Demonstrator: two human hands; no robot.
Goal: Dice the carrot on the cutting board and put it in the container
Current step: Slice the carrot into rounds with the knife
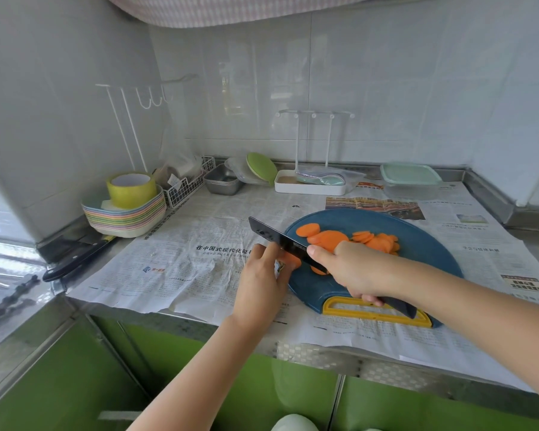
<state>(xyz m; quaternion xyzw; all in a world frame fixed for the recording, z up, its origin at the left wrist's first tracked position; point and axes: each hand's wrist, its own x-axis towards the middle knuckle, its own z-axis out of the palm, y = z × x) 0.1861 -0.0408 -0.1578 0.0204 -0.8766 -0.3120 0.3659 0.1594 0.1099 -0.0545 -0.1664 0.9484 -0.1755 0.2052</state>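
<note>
Right hand (pixel 352 269) gripping black knife (pixel 280 241) by the handle, blade over carrot stub (pixel 293 260) held under curled left hand (pixel 262 275), slices (pixel 377 242) just beyond right knuckles on blue board (pixel 423 250), lidded container (pixel 409 177) well behind.

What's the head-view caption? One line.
Right hand slices carrot with black knife; left hand steadies it on the blue board.

We see bright, soft daylight, faint shadows, window glare on the wall tiles (pixel 231 88), and wide-angle bending at the edges.
</note>
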